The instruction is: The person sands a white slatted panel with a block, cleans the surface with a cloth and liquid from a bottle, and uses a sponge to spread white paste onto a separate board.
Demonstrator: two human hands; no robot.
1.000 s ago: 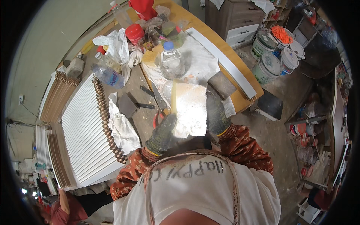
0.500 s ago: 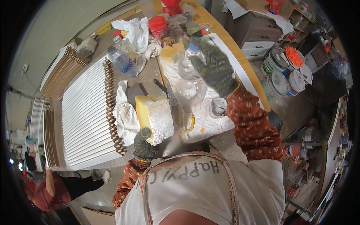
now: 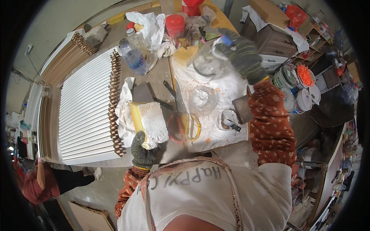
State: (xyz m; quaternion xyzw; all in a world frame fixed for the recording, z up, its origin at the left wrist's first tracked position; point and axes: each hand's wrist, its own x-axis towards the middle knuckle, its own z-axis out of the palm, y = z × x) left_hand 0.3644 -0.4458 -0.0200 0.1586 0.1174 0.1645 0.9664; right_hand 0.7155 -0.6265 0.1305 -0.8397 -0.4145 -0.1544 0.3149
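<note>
My left hand, in a dark knit glove, grips the lower end of a yellow foam block whose broad face has a rough white coating. At the far right of the white-covered board, my right hand, gloved and blurred by motion, is closed around the blue-capped end of a clear plastic bottle. The bottle leans with its cap to the right; the grip is partly smeared. Just nearer sits a clear round dish with white material inside. A clear jar with a dark flat tool in it stands nearer my right forearm.
White slats lie in rows left, beside stacked wooden strips. Red and yellow rings lie near the middle. Water bottle, crumpled white cloth and red-lidded jar stand around. Another person is lower left; buckets stand right.
My right hand has moved right, and the clear bottle has tipped with its cap toward the right. A dark block beside the jar now shows. My left hand still grips the foam block.
</note>
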